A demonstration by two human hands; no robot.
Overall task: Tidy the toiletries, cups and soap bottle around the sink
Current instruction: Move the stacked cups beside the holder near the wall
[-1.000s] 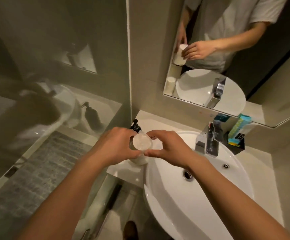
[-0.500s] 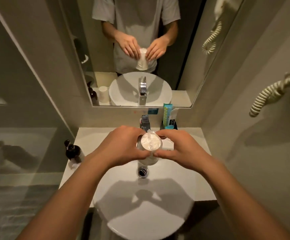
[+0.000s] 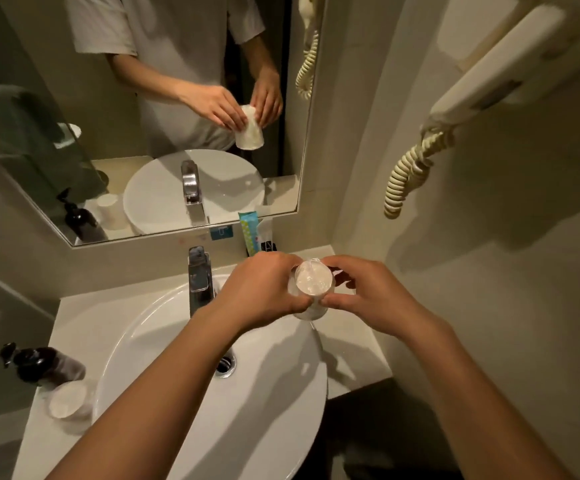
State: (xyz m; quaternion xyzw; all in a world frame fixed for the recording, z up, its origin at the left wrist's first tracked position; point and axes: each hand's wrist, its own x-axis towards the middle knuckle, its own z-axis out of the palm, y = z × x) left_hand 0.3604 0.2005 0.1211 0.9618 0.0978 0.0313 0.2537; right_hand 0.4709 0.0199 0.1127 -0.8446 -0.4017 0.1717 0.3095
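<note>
I hold the wrapped cup between both hands above the sink rim, at about one o'clock from the drain: my left hand curls round its side, my right hand pinches it with thumb and fingertips. A second wrapped cup stands on the counter at nine o'clock, touching the dark soap bottle. The toiletries lean behind the faucet at twelve (their print is too blurred to read).
</note>
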